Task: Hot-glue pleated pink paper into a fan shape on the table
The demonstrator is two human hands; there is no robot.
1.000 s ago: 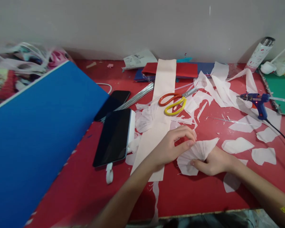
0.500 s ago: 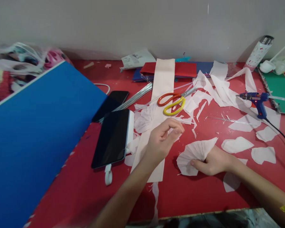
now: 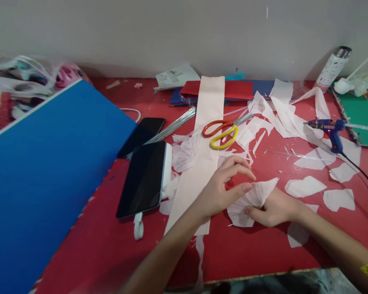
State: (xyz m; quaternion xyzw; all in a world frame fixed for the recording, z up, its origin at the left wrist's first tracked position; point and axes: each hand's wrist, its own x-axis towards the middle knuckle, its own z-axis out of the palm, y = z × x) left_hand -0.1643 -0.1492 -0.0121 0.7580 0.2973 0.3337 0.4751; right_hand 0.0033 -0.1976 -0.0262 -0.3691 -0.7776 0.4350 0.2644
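My right hand (image 3: 274, 208) pinches a pleated, fan-shaped white piece (image 3: 242, 216), thin like crepe paper or cloth. Its thumb lies on the near face and the other fingers are mostly hidden behind. Over the upper left part of that piece hovers my left hand (image 3: 225, 188), its fingers curved and apart, with nothing visible between them. Whether its fingertips touch the piece I cannot tell. Beyond the left hand lie scissors (image 3: 223, 132) with one red and one yellow handle, partly on a long pale strip (image 3: 210, 106). Another pleated white piece (image 3: 187, 153) rests left of them.
A blue glue gun (image 3: 333, 132) with a black cord sits at the right, near cut white pieces (image 3: 305, 186). To the left are a tablet (image 3: 144, 179), a dark phone (image 3: 151, 126), thin wires (image 3: 174, 124) and a big blue board (image 3: 55, 175). A bottle (image 3: 333, 69) stands behind.
My left hand has moved right and its fingers have spread, so it now covers part of the pleated piece. My right hand keeps its hold in nearly the same place.
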